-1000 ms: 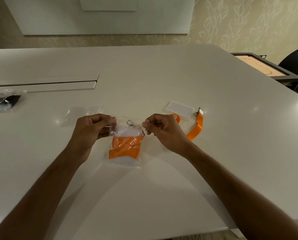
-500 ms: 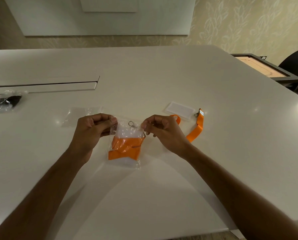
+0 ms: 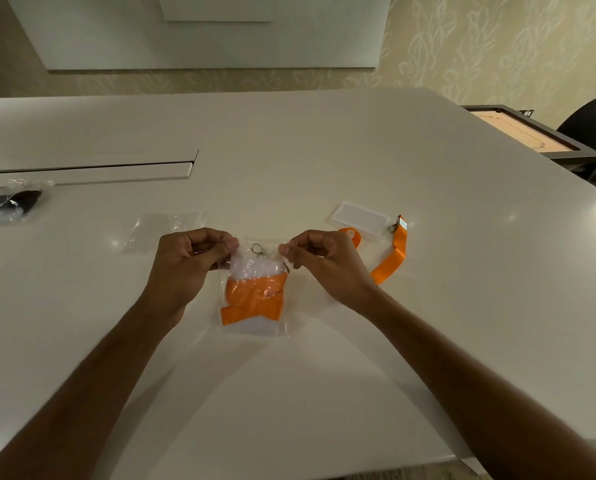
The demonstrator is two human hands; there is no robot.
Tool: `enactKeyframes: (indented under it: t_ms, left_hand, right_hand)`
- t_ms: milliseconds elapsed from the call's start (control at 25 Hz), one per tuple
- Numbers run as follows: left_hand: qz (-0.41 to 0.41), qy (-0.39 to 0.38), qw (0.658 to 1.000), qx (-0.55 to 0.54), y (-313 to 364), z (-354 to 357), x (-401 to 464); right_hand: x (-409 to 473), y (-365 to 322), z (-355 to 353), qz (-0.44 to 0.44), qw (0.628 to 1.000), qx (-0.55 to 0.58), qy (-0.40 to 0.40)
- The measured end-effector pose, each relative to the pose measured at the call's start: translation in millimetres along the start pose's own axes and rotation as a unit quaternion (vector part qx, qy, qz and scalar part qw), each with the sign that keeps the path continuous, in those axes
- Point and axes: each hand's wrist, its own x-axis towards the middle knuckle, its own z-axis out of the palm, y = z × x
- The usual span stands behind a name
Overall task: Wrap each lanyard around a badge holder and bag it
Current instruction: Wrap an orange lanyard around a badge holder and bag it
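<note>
A clear plastic bag (image 3: 255,327) lies on the white table (image 3: 428,306) between my hands. Inside it sits a badge holder wrapped in an orange lanyard (image 3: 255,299), with a metal ring (image 3: 257,248) near the bag's top. My left hand (image 3: 189,265) pinches the bag's top left corner. My right hand (image 3: 324,265) pinches its top right corner. Behind my right hand lie a second orange lanyard (image 3: 391,261) with a metal clip and an empty clear badge holder (image 3: 358,220).
An empty clear bag (image 3: 158,230) lies flat behind my left hand. A bagged dark item (image 3: 9,202) sits at the far left edge. A cable slot (image 3: 88,164) crosses the table's left. A dark board and chair (image 3: 594,133) stand beyond the right edge.
Both hands keep pinching the bag's top corners and have barely shifted. The bag with the wrapped lanyard stays in the same place.
</note>
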Motion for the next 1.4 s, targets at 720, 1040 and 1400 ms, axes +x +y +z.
enactKeyframes:
  t_ms: [720, 1040, 1400]
  left_hand:
    - [-0.037, 0.003, 0.998, -0.058, -3.8, -1.2, 2.7]
    - [-0.051, 0.009, 0.996, -0.076, -5.0, -2.2, 4.6]
    - [-0.032, 0.034, 0.997, -0.054, -5.8, -2.1, 6.0]
  right_hand:
    - [2.3, 3.3, -3.6, -0.027, 0.999, -0.031, 0.018]
    - [4.7, 5.3, -3.4, -0.003, 0.999, 0.002, 0.039]
    - [-0.5, 10.0, 3.4, 0.005, 0.999, -0.032, -0.017]
